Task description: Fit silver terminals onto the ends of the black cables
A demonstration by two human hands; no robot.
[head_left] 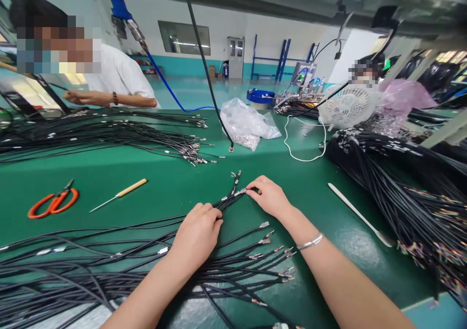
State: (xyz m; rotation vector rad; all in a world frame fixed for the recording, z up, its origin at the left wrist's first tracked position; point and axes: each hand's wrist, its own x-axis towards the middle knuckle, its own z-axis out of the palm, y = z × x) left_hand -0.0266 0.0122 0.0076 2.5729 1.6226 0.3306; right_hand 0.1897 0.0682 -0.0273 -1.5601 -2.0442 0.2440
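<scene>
My left hand (197, 234) is closed round a few black cables (228, 200), its fingertips curled under and partly hidden. At the end of these cables, the thumb and forefinger of my right hand (269, 198) pinch a small metal-tipped cable end (242, 191). A few other tips (236, 176) stick up just beyond it. Below and left of my hands lies a wide spread of black cables (241, 263) with white labels, their ends bearing small metal terminals and coloured wires.
Orange-handled scissors (54, 203) and a wooden-handled awl (132, 188) lie at left. Further back are another cable bundle (146, 137), a hanging black hose (204, 52) and a plastic bag (248, 120). A white stick (355, 212), thick cables (386, 183) and a fan (348, 106) stand right. A co-worker (120, 74) sits opposite.
</scene>
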